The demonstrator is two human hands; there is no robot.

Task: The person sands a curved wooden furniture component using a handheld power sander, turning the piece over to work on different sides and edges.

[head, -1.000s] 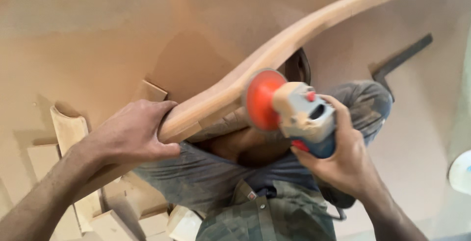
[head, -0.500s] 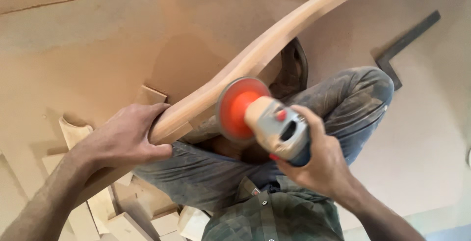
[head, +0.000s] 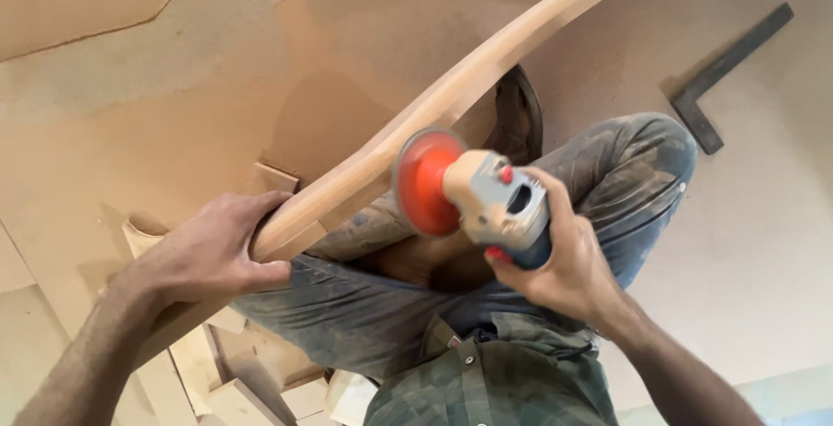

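Observation:
A long curved wooden piece (head: 451,96) runs from the upper right down to the lower left, across my lap. My left hand (head: 213,248) grips its lower end. My right hand (head: 555,261) holds a grey and blue angle grinder (head: 508,205). Its red sanding disc (head: 425,181) presses against the side of the wooden piece near the middle. My legs in dusty grey trousers (head: 607,183) lie under the wood, and I sit on the floor.
Sawdust covers the floor (head: 217,70). Several cut wooden blocks (head: 252,374) lie at the lower left beside my leg. A dark metal square (head: 724,75) lies on the floor at the upper right. A dark shoe (head: 519,118) shows behind the wood.
The grinder and its disc have slid left and down along the wooden piece, then a little back. My left hand has kept its grip on the lower end.

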